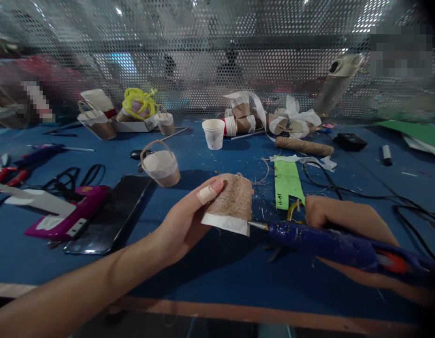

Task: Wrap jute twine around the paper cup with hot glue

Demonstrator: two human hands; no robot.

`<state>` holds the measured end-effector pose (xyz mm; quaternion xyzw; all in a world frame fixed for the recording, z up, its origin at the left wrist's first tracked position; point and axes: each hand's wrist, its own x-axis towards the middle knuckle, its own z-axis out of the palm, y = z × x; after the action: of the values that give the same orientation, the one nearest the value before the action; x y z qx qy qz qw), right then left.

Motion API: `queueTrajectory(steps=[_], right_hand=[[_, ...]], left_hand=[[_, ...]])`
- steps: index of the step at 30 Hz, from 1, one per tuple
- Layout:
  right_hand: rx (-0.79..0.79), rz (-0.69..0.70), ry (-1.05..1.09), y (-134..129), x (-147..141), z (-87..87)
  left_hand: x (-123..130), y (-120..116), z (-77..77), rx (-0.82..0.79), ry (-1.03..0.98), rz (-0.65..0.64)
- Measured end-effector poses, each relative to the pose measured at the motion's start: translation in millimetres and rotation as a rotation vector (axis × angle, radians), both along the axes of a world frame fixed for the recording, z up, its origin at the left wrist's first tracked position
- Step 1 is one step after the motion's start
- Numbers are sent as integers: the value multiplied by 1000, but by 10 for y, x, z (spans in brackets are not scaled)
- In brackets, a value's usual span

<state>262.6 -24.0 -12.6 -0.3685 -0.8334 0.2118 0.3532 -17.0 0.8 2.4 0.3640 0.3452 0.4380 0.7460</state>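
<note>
Half-curled left fingers (214,186) clasped a twine-wrapped cup (234,199), seemingly steadying it for the glue gun (330,241) the closed right hand (339,216) gripped beside them.

Over the table (210,279), my left hand (180,225) has the cup (233,199), with the glue gun (326,245) in my right hand (321,213) at its right. Left lies a phone (129,199), a basket (164,170) beside its far end. Farther back, a paper cup (214,137) stands left of the twine roll (304,146).
</note>
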Motion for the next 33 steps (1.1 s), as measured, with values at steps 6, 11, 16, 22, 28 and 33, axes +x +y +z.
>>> queueTrajectory(steps=[6,11,16,22,28,33], right_hand=[[39,-78,-45,-66,-49,7],[24,-149,-107,-118,-72,36],[18,-192,-146,-150,-123,79],[34,-201,-179,-151,-137,81],[59,-180,-180,-144,-129,62],[86,-181,-236,-144,-144,70]], left_hand=[[0,-10,1,32,72,0],[10,-10,-13,55,146,15],[10,-4,-32,48,198,31],[-9,-3,-51,55,185,69],[-16,-8,-67,77,154,63],[-16,-17,-70,127,160,46]])
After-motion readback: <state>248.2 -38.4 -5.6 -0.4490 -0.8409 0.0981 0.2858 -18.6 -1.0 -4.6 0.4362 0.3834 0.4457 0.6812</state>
